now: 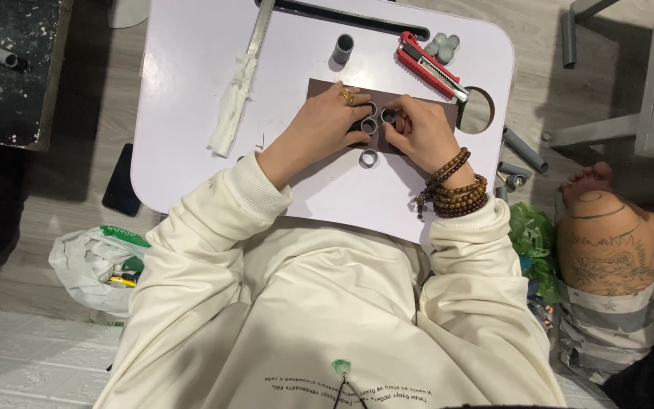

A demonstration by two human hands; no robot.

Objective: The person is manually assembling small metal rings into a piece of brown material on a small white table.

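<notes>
A brown mat (410, 102) is laid on the small white table (191, 68), and everything here is placed against that mat. Over its left part the left hand (323, 125), with a gold ring on one finger, is curled down with the fingertips pinched at a short grey pipe ring (369, 126) that stands on the mat's lower edge. Over the mat's middle the right hand (418, 130), its wrist wrapped in wooden bead bracelets (457, 189), is closed around a second grey ring (389, 116), which is held just beside the first. A third ring (372, 107) is partly hidden behind the left fingers, just above those two. Just below the mat a loose grey ring (369, 158) lies alone on the white top. Above the mat a taller grey pipe piece (342, 48) stands upright, and at its upper right corner a red utility knife (427, 66) is seen. Well to the left of the mat a hacksaw blade with a white cloth-wrapped grip (236, 102) lies lengthwise.
</notes>
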